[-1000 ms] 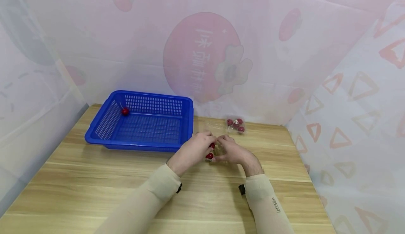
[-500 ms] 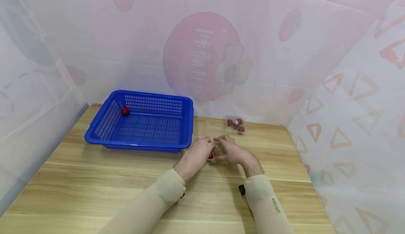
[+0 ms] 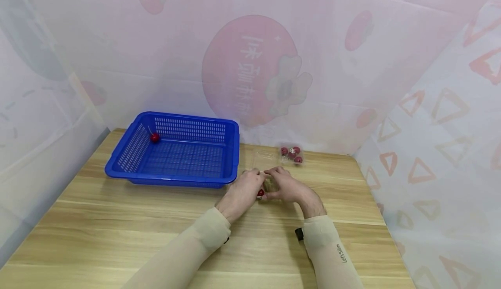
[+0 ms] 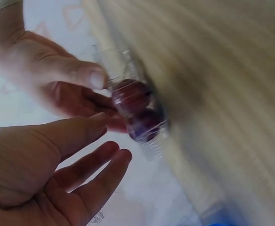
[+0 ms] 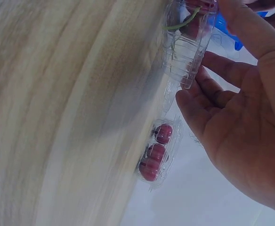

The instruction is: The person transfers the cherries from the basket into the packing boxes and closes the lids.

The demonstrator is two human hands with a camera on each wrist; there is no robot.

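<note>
A clear plastic clamshell box [image 4: 136,101] holds red cherries [image 4: 130,96], one showing a green stem [image 5: 187,21] in the right wrist view. My right hand [image 3: 287,186] grips the box's right side, thumb near me and fingers beyond. My left hand [image 3: 242,193] is at the box's left side and covers much of it in the head view. Its thumb and fingers look apart in the left wrist view [image 4: 52,165]; whether they touch the box is unclear. A cherry [image 3: 260,192] peeks out between the hands. What seems a clear lid [image 3: 264,157] lies behind them.
Left of the hands stands a blue perforated basket [image 3: 172,177] with one stemmed cherry [image 3: 155,137] in its far left corner. A second clear box of cherries [image 3: 292,154] sits at the table's back edge. A printed cloth hangs behind the wooden table [image 3: 117,228].
My left hand has shifted slightly right and toward me, covering more of the box and a cherry seen earlier by its fingers. My right hand, the basket and the second box stay put.
</note>
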